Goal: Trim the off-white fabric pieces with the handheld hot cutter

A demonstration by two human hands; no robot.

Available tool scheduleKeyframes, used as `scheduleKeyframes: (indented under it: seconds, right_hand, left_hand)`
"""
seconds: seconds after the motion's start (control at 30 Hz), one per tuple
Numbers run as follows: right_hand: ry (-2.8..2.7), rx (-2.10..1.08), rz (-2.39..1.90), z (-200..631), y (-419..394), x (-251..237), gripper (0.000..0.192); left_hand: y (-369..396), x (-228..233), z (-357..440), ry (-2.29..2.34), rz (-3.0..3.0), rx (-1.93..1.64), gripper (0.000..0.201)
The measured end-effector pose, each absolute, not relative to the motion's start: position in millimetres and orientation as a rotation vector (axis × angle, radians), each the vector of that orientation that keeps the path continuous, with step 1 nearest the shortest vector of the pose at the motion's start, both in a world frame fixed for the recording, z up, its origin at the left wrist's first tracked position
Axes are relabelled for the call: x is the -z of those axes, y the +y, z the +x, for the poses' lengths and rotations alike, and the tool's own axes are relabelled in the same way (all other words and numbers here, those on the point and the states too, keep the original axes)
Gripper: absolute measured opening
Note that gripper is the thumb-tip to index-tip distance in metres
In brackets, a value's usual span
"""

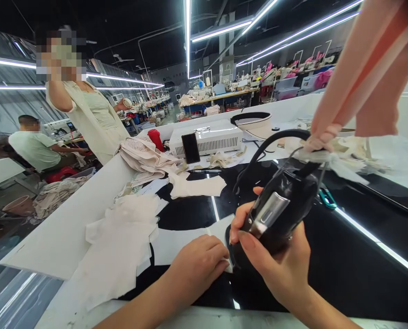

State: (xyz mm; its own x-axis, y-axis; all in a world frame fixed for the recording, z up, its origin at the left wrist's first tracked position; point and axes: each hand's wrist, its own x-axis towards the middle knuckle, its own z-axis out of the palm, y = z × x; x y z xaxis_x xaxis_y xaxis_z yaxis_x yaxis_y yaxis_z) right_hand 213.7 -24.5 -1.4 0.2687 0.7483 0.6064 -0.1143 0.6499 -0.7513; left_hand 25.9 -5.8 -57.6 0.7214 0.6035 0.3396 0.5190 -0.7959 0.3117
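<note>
My right hand is wrapped around a black corded hand-held electric tool with a silver plate on its side. The tool is tilted, its lower end against the right end of a white fabric piece. My left hand lies on that same piece with its fingers curled together at the edge by the tool. Peach cloth is tied round the cord above the tool. Left of my left hand, a stack of pale cut fabric pieces rests on the table.
A glossy black work surface lies under my hands. Behind it are a phone, a white vented box, a pen, a visor and a teal-handled tool. One person stands at left; another sits.
</note>
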Motion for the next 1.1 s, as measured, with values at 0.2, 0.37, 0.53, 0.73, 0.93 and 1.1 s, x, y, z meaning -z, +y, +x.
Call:
scheduleKeyframes:
  seconds: [0.2, 0.37, 0.53, 0.73, 0.93, 1.1]
  right_hand:
    - [-1.14, -0.644, -0.633, 212.9, -24.3, 0.1, 0.039]
    - [-1.122, -0.686, -0.602, 212.1, -24.7, -4.8, 0.041]
    - [-1.089, -0.72, -0.583, 210.3, -25.0, -7.7, 0.044]
    - [-1.092, -0.698, -0.603, 210.7, -24.5, -2.3, 0.036]
    - [-1.082, -0.693, -0.638, 211.1, -23.7, 0.2, 0.034]
    - [-1.063, -0.705, -0.64, 209.9, -24.1, 0.0, 0.036]
  left_hand:
    - [-3.4, 67.0, 26.3, 0.796, 2.717, -0.701, 0.009]
    - [-4.4, 67.0, 19.3, 0.673, 2.743, -0.648, 0.024]
    - [-6.0, 64.1, 9.2, 0.564, 2.814, -0.73, 0.037]
    - [-5.9, 71.8, 5.6, 0.572, 2.953, -0.686, 0.037]
    - [-7.6, 69.6, 10.0, 0.553, 3.034, -0.755, 0.029]
    - [-9.1, 65.5, 12.5, 0.565, 3.117, -0.753, 0.027]
